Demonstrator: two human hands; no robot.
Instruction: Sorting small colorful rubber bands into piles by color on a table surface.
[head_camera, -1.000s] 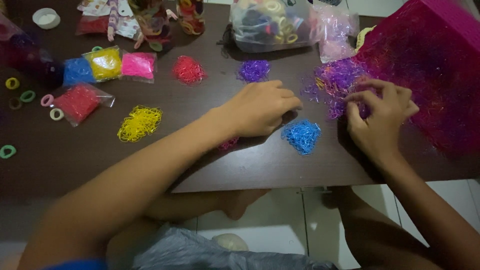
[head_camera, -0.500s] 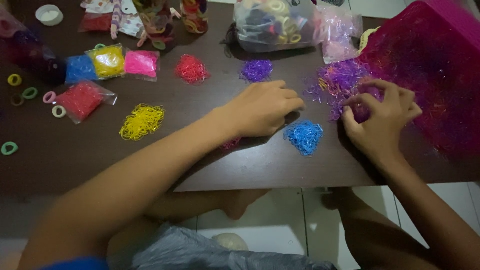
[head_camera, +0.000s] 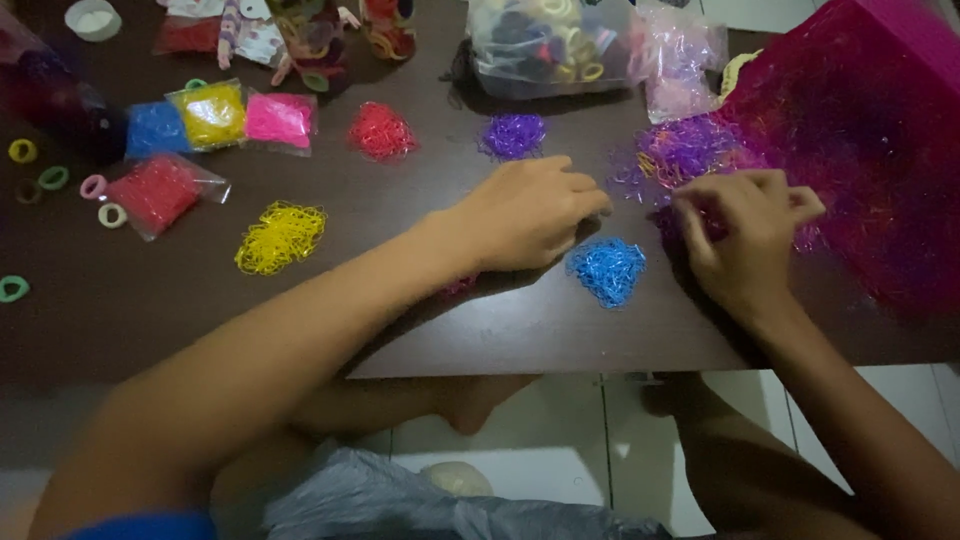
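left hand (head_camera: 530, 212) curled, contents hidden | right hand (head_camera: 745, 235) seemingly pinching mixed bands (head_camera: 690, 150) | blue pile (head_camera: 608, 270) between

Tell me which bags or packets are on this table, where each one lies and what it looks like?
Blue packet: far left, small clear bag of blue bands.
Yellow packet: right of it.
Pink packet: next right.
Red packet: below them, tilted.
Large clear bag: top centre, mixed hair ties.
Small clear bag: right of it, pinkish.

On the table (head_camera: 150, 300), the left hand (head_camera: 525, 215) lies just left of a band heap (head_camera: 608, 270); the right hand (head_camera: 745, 235) lies right of it; another heap (head_camera: 513, 135) lies behind.
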